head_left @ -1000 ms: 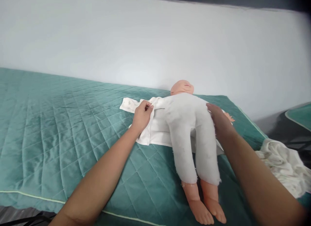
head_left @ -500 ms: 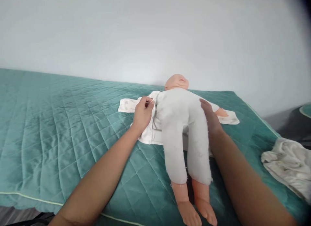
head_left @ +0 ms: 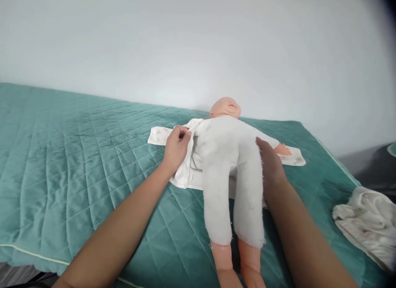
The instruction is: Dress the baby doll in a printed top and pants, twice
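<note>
A baby doll (head_left: 221, 143) with a white cloth body and bare plastic feet lies on its back, feet toward me. Spread out beneath it is a white printed baby shirt (head_left: 194, 180), its sleeves reaching out to both sides. My left hand (head_left: 177, 149) is closed, pinching the shirt's edge between thumb and fingers beside the doll's trunk. Against the doll's hip on the other side, my right hand (head_left: 270, 162) grips it, with most of its fingers hidden. The doll's right-side hand (head_left: 282, 149) rests over the shirt's sleeve.
A green quilted cover (head_left: 93, 168) lies under everything, with pale piping along its edge. At the right, a crumpled white cloth (head_left: 368, 222) sits near that edge. The pale wall (head_left: 154, 48) rises directly behind the doll's head.
My left hand has moved slightly left and outward with the pinched shirt edge. The doll's legs appear a little lower and further left. My right hand stays at its hip.
</note>
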The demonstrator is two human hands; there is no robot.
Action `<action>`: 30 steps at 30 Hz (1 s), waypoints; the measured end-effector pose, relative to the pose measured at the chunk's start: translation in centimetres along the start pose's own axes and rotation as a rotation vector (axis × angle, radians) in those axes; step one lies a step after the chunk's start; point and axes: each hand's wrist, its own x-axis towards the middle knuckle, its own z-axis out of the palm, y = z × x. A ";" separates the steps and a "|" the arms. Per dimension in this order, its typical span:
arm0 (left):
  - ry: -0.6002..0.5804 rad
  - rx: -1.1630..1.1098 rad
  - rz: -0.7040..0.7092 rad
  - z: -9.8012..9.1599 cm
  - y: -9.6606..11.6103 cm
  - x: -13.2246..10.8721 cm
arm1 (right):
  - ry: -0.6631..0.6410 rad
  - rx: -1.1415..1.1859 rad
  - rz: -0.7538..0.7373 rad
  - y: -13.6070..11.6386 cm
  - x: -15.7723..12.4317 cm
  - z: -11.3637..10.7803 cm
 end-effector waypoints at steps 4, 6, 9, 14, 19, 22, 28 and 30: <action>-0.018 0.020 -0.004 0.2 0.1 -0.2 | -0.173 0.108 0.171 -1.3 -0.5 -0.1; -0.020 0.027 -0.003 0.3 0.3 -0.3 | -0.185 0.157 0.234 -1.8 -0.5 -0.1; -0.009 0.022 0.003 0.4 0.5 -0.4 | -0.214 0.234 0.269 -2.2 -0.2 0.2; -0.006 0.054 0.044 0.5 0.6 -0.5 | -0.295 0.490 0.318 -2.2 0.1 0.9; -0.025 0.043 0.105 0.2 0.9 -0.5 | -0.333 0.661 0.311 -2.0 0.1 1.3; -0.060 0.041 0.107 -0.1 1.3 -0.2 | -0.364 0.686 0.256 -1.9 -0.1 1.4; -0.115 0.041 0.108 -0.5 2.2 0.3 | -0.357 0.583 0.201 -1.3 -0.2 1.9; -0.129 0.060 0.102 -0.5 2.4 0.4 | -0.362 0.541 0.183 -0.9 -0.1 2.0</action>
